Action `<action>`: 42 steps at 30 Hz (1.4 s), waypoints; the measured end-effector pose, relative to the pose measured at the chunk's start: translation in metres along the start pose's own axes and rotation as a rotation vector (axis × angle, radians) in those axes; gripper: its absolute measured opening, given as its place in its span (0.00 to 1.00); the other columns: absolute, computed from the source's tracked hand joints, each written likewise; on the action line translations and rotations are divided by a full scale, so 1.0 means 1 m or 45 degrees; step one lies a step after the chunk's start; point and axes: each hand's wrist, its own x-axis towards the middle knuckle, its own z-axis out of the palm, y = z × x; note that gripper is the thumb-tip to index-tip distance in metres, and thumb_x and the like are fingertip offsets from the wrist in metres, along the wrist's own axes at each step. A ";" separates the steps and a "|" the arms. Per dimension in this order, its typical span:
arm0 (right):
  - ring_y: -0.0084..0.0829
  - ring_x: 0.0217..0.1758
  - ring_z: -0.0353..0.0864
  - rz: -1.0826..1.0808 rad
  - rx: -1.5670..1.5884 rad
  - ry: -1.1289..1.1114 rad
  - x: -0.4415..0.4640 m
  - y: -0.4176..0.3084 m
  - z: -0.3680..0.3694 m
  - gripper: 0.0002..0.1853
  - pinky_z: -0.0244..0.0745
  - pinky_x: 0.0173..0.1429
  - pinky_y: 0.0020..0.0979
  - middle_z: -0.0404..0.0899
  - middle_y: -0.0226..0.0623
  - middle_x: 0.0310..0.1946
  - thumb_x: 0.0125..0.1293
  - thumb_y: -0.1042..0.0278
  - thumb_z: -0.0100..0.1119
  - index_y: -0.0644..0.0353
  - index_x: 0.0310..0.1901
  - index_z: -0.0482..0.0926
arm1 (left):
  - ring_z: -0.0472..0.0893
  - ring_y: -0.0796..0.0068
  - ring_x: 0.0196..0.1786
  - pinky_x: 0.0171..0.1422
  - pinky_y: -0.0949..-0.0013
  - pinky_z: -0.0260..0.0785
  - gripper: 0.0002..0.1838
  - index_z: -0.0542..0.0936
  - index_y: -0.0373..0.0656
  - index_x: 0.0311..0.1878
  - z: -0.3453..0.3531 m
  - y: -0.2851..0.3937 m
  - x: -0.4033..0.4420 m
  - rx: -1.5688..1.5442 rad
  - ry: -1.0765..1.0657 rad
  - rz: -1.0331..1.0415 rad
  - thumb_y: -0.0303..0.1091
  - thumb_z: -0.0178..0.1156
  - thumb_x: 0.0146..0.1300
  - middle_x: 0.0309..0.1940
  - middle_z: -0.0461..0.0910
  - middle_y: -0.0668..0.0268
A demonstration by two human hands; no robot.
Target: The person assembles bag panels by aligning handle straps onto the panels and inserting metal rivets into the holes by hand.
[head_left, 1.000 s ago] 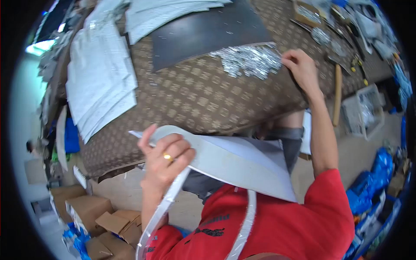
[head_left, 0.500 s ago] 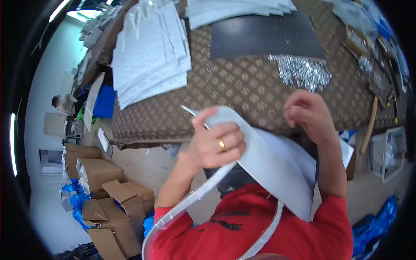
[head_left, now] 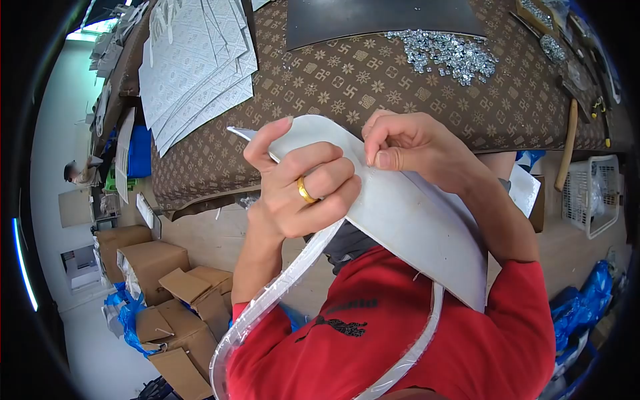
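A curved white sheet (head_left: 417, 213) arches up from my lap in front of the table. My left hand (head_left: 303, 183), with a gold ring on one finger, is closed around its left edge, the index finger raised. From beneath this hand a clear plastic strip (head_left: 283, 283) with small pieces along it loops down over the red shirt. My right hand (head_left: 420, 150) touches the upper face of the sheet, thumb and index finger pinched together. Whatever the pinch holds is too small to make out. Shiny small clear pieces (head_left: 447, 57) lie heaped on the patterned tabletop beyond.
Stacked white patterned sheets (head_left: 193, 67) lie on the table's left, a dark panel (head_left: 380, 23) at the back. A wooden handle (head_left: 567, 147) and a white basket (head_left: 592, 195) are at right. Cardboard boxes (head_left: 177, 343) stand at lower left; a person (head_left: 83, 175) is far left.
My right hand has come down and left from above the table edge onto the white sheet, its fingers now pinched. My left hand still grips the sheet; the view has shifted.
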 end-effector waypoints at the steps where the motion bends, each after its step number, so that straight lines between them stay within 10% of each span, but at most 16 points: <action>1: 0.22 0.50 0.73 0.027 0.022 0.011 0.001 0.000 0.000 0.04 0.67 0.57 0.26 0.74 0.28 0.43 0.71 0.70 0.67 0.61 0.40 0.83 | 0.83 0.78 0.45 0.72 0.43 0.60 0.10 0.81 0.58 0.31 0.000 0.000 0.000 -0.004 0.007 0.012 0.35 0.68 0.42 0.36 0.81 0.82; 39: 0.21 0.43 0.71 -0.090 0.080 -0.036 -0.006 -0.003 0.011 0.06 0.66 0.50 0.24 0.73 0.26 0.38 0.66 0.72 0.72 0.60 0.36 0.82 | 0.82 0.75 0.42 0.64 0.45 0.66 0.12 0.82 0.55 0.36 -0.019 0.023 0.003 -0.013 -0.051 0.062 0.35 0.69 0.45 0.37 0.82 0.80; 42: 0.21 0.41 0.71 0.246 -0.024 -0.083 -0.007 -0.010 0.009 0.06 0.67 0.48 0.25 0.72 0.25 0.36 0.63 0.75 0.72 0.60 0.36 0.82 | 0.81 0.76 0.39 0.59 0.48 0.67 0.09 0.80 0.54 0.30 -0.011 0.022 0.004 -0.049 -0.025 0.184 0.35 0.67 0.42 0.36 0.82 0.79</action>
